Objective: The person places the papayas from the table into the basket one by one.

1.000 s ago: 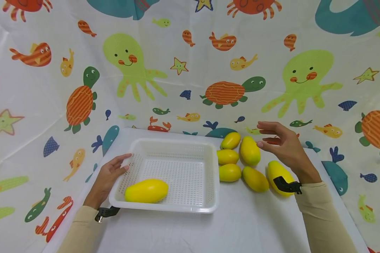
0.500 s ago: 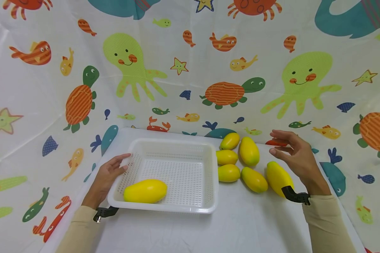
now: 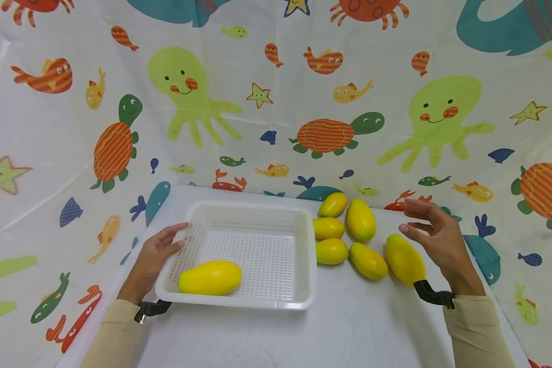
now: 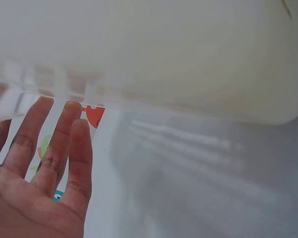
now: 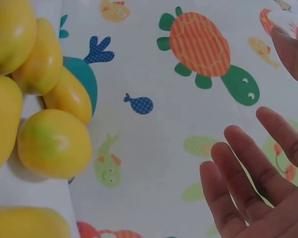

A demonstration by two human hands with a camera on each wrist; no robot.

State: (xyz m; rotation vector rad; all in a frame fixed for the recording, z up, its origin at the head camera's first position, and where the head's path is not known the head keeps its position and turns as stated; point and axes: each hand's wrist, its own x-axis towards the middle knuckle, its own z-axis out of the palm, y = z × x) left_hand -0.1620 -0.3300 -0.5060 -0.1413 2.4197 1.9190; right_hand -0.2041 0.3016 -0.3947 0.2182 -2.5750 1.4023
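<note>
My left hand (image 3: 154, 258) is at the left rim of a white perforated plastic basket (image 3: 276, 302), thumb and index fingertips right at the edge. In the left wrist view its fingers (image 4: 79, 163) are straight, their tips close under the basket's rim. One large yellow fruit, shaped like a papaya (image 3: 210, 278), lies in the basket's front left corner. My right hand (image 3: 443, 245) hovers over the table's right side, fingers loosely bent and holding nothing. Nearest to it is another large yellow fruit (image 3: 405, 259).
Several smaller yellow, green-tipped fruits shaped like mangoes (image 3: 361, 220) lie between the basket and the right hand. The white tabletop (image 3: 349, 322) meets a hanging cloth (image 3: 257, 122) printed with sea animals at the back and sides.
My right hand has moved right and slightly toward me, away from the smaller fruits. The left hand, basket and fruits keep their places.
</note>
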